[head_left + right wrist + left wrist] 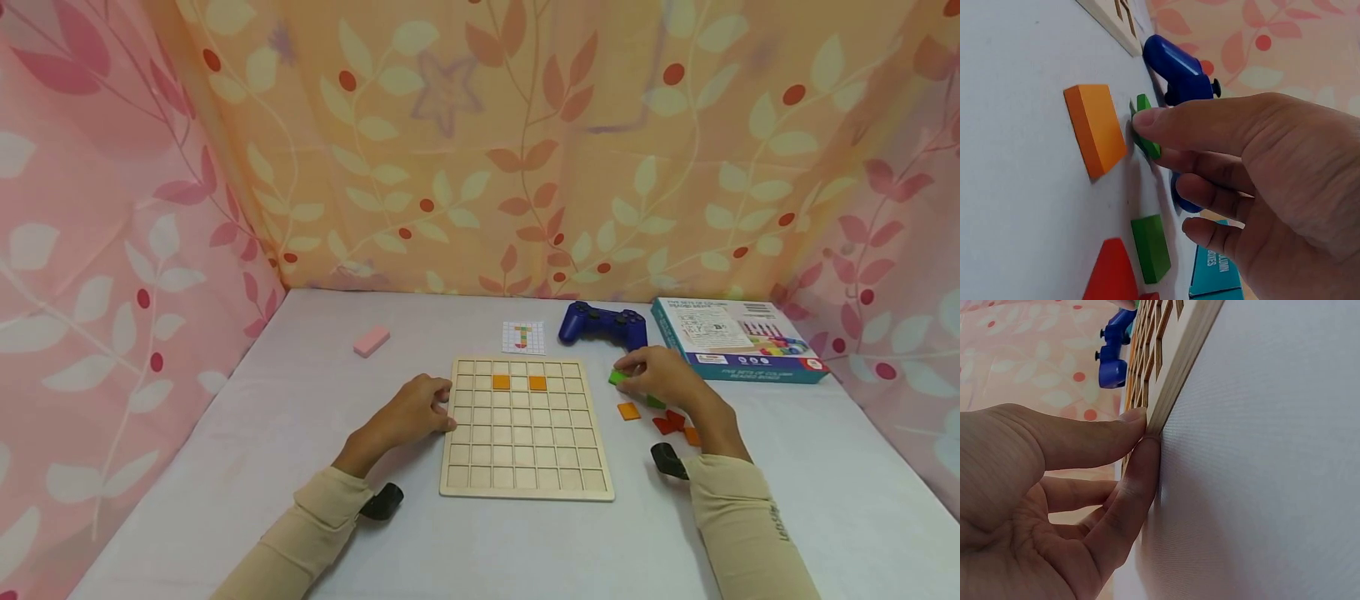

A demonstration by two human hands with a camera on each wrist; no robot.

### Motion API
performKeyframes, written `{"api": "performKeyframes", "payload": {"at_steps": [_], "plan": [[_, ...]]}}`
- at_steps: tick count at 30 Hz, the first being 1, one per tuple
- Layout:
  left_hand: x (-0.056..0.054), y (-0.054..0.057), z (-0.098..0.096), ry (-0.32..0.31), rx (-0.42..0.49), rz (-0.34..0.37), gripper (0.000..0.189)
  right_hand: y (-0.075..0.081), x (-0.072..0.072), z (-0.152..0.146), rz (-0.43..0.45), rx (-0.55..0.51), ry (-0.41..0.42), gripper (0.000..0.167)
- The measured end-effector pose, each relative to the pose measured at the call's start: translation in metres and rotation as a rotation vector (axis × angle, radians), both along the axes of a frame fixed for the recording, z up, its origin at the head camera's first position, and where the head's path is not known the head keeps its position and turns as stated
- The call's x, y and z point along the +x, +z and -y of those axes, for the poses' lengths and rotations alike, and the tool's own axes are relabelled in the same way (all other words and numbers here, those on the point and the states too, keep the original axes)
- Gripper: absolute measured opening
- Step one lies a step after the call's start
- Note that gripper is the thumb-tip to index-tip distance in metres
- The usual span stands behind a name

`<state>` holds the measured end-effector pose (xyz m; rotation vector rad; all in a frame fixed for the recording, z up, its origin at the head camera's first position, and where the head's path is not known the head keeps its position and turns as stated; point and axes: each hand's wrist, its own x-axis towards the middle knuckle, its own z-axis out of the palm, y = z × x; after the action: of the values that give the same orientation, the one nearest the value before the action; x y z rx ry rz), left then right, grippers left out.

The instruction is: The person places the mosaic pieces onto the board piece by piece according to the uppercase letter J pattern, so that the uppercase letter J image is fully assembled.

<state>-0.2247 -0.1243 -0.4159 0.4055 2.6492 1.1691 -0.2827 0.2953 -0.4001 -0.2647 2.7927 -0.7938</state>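
Observation:
A square wooden grid board [525, 435] lies on the white-covered table, with an orange tile [501, 382] and a second orange tile [537, 383] set in its upper rows. My left hand [408, 408] grips the board's left edge; the left wrist view shows the thumb [1104, 437] and index finger pinching that edge. To the right of the board, my right hand [663, 379] pinches a green tile [1149, 147] between thumb and index finger, low over the table. Close by lie a loose orange tile [1099, 128], another green tile [1152, 249] and red tiles [664, 426].
Behind the board are a small card [523, 337] with a coloured grid pattern and a blue game controller [603, 323]. A boxed set [738, 340] stands at the back right. A pink block [372, 342] lies at the back left. Patterned curtains [465, 150] enclose the table.

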Motion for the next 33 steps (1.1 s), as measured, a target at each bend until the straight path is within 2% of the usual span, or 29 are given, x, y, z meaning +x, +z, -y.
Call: {"api": "performKeyframes", "payload": {"at_steps": [7, 17, 25, 33], "plan": [[0.001, 0.001, -0.001, -0.007, 0.002, -0.004, 0.067, -0.002, -0.002, 0.018, -0.126, -0.055, 0.103, 0.033], [0.000, 0.000, 0.000, -0.005, -0.001, -0.005, 0.067, -0.003, 0.000, 0.062, -0.153, -0.078, 0.178, 0.032], [0.001, -0.001, -0.001, 0.000, -0.005, -0.008, 0.068, -0.007, 0.001, 0.093, -0.244, -0.113, 0.284, 0.028], [0.001, -0.001, 0.000, -0.001, -0.010, -0.020, 0.068, -0.010, 0.003, 0.114, -0.289, -0.124, 0.335, 0.024]]}}
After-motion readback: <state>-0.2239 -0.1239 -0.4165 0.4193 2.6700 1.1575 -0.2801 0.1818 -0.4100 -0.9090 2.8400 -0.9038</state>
